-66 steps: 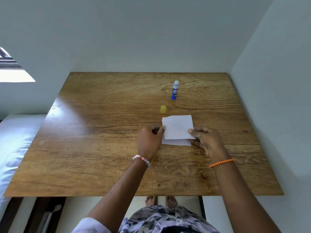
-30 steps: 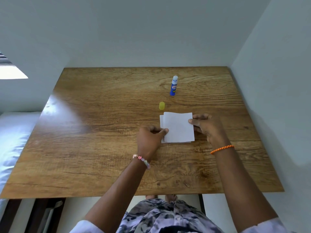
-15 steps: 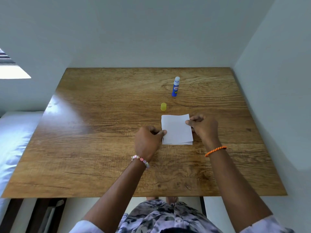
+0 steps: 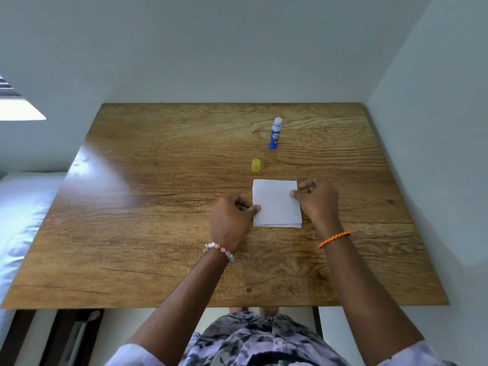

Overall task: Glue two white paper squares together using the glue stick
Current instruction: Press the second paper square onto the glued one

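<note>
Two white paper squares (image 4: 276,203) lie stacked on the wooden table (image 4: 158,207), the upper one nearly covering the lower, whose edge shows along the near side. My left hand (image 4: 232,219) presses a fingertip on the stack's left edge. At the stack's right edge, my right hand (image 4: 315,199) rests with its fingers curled, the fingertips touching the paper. The blue glue stick (image 4: 275,133) stands upright and uncapped farther back. Its yellow cap (image 4: 256,165) lies between the stick and the papers.
Walls close the table in at the back and on the right. A white bed (image 4: 18,220) lies along the table's left side. My feet show under the near edge.
The upper square has been slid into line over the lower one. My right hand moved from the stack's far right corner to its right edge. My left hand stayed put.
</note>
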